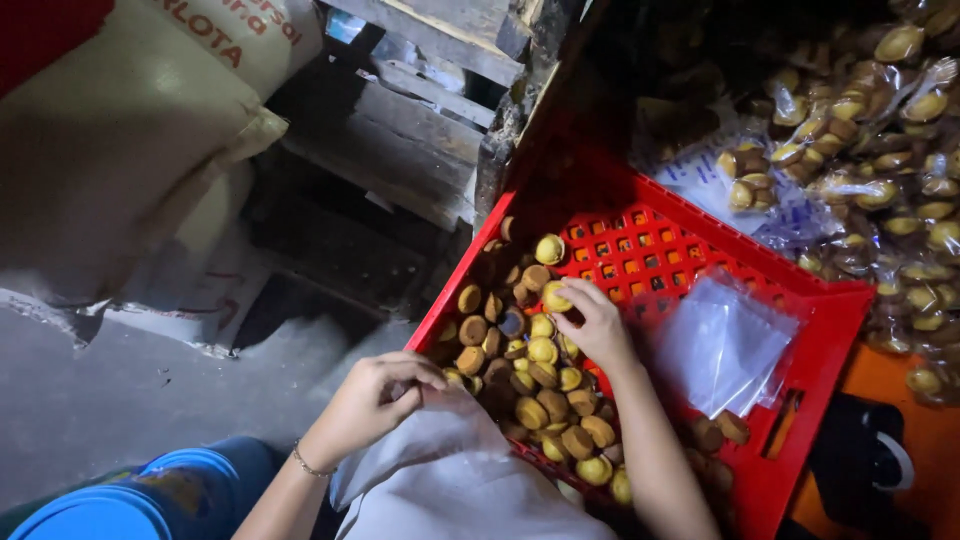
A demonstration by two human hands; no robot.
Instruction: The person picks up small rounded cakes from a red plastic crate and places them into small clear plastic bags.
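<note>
Here the right hand (598, 325) pinches one small round cake (555, 296) between thumb and fingertips, just above the heap of small cakes (540, 385) lying along the near-left side of the red plastic crate (640, 250). It looks light, soft and crumbly, with a domed yellow top, so a gentle hold by its sides seems wisest. The left hand (375, 400) is curled shut on the mouth of a thin clear bag (440, 450) at the crate's near edge; the film looks limp and slippery. More empty bags (725, 345) lie toward the crate's right side, and packed bags of cakes (880, 150) pile up beyond its far-right corner.
</note>
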